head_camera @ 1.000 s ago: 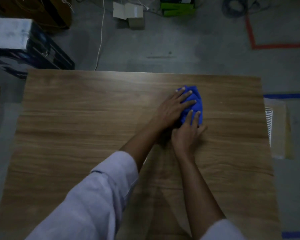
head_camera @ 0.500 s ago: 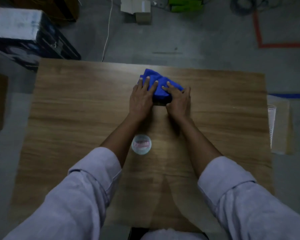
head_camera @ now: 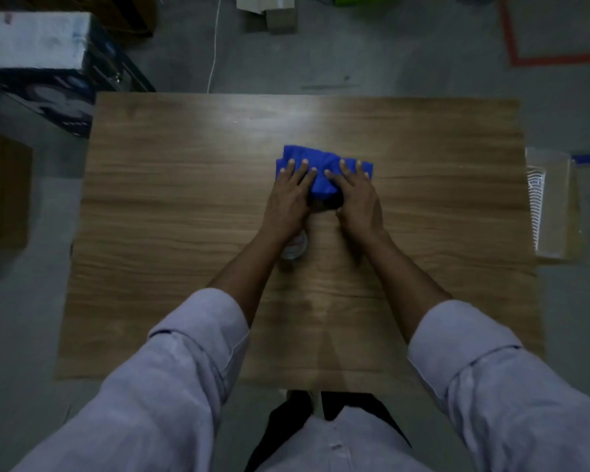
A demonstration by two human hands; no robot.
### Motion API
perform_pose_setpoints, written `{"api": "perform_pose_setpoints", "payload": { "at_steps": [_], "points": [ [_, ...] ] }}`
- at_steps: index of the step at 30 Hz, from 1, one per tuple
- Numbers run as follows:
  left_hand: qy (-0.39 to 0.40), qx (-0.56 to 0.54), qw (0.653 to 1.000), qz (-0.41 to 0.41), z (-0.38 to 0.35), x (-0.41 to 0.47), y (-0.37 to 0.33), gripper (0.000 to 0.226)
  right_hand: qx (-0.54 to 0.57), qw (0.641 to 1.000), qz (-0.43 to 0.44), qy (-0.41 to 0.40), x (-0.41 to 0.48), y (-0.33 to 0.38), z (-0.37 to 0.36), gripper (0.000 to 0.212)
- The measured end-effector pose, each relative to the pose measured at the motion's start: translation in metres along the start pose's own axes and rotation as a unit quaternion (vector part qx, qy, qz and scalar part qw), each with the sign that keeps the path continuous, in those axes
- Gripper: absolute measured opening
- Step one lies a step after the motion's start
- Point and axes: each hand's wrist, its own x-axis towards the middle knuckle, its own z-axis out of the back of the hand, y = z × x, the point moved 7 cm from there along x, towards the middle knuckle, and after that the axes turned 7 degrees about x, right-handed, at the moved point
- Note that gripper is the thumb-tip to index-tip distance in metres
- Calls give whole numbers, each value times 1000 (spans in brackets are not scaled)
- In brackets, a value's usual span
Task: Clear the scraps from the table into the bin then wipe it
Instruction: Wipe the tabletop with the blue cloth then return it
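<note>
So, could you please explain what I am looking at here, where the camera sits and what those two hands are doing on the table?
There is no machine here. A person wears one camera on the head, so the single view looks forward and down at their own hands. The left hand and the right hand lie side by side, straight fingers pressing a crumpled blue cloth onto the wooden table. Neither hand grips anything. A small round object sits on the table, partly hidden by the left wrist and too unclear to name. Beside the table's right edge stands a clear ribbed container, possibly the bin.
</note>
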Motion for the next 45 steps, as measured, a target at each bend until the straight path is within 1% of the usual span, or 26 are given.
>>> {"api": "perform_pose_setpoints", "payload": {
  "at_steps": [1,3,6,7,8,10,11,12,13,15,17,19,22,23,25,27,28,30,31,33,35,39,40,42,44,45],
  "points": [
    [-3,-10,1000,-3,-3,-16,-3,62,4,1000,0,5,-16,-1,-3,82],
    [22,-5,1000,-8,-7,-50,-15,61,10,1000,-17,22,-50,-3,-8,85],
    [78,7,997,-22,9,-89,-40,55,15,998,-40,53,-96,9,-3,74],
    [76,13,997,-22,17,-93,-44,53,14,998,-50,44,-104,14,5,69],
    [58,15,998,-17,25,-93,-45,52,7,999,-49,14,-107,20,16,65],
    [14,26,1000,-4,33,-87,-44,58,-4,998,-23,-65,-104,30,34,66],
    [6,25,1000,-4,30,-85,-43,61,-13,997,-17,-76,-99,29,35,68],
    [21,36,999,-10,22,-84,-43,62,-28,998,-15,-62,-95,26,29,69],
    [55,47,997,-15,7,-89,-42,63,-38,999,-17,-27,-95,21,16,70],
    [88,40,995,-14,-20,-101,-36,64,-12,999,-38,23,-106,9,-10,76],
    [69,21,997,-9,-26,-121,-35,64,33,998,-51,7,-128,3,-22,82],
    [74,22,997,-13,-25,-149,-44,62,43,997,-55,14,-154,7,-29,83],
    [151,46,988,-4,-11,-171,-49,55,15,995,-70,77,-185,17,-23,68],
    [167,50,985,-2,-3,-173,-49,54,1,994,-70,83,-191,20,-13,62],
    [151,44,987,-13,16,-169,-52,58,-10,997,-58,51,-196,28,10,60],
    [98,42,994,-38,24,-170,-58,62,11,999,-47,7,-197,29,18,67],
    [93,44,994,-42,16,-175,-60,63,13,999,-39,7,-199,28,12,70],
    [124,34,991,-44,-13,-198,-60,64,4,998,-24,52,-210,21,-19,75],
    [125,16,991,-47,-26,-210,-58,65,0,997,-26,69,-219,15,-36,78],
    [105,-19,993,-45,-39,-235,-53,68,6,997,-39,60,-241,8,-53,83],
    [111,-27,992,-50,-45,-254,-53,67,20,998,-43,31,-262,10,-59,84],
    [107,-44,991,-68,-50,-293,-60,61,36,997,-61,26,-304,13,-69,82],
    [100,-57,991,-67,-52,-305,-61,62,41,997,-68,27,-316,14,-71,81],
    [95,-79,990,-64,-53,-330,-65,73,46,996,-77,27,-339,18,-75,76],
    [104,-80,989,-72,-56,-350,-69,76,39,994,-89,51,-359,28,-80,69],
    [118,-83,986,-81,-57,-359,-69,74,22,992,-97,80,-368,32,-82,66]
  ]
}}
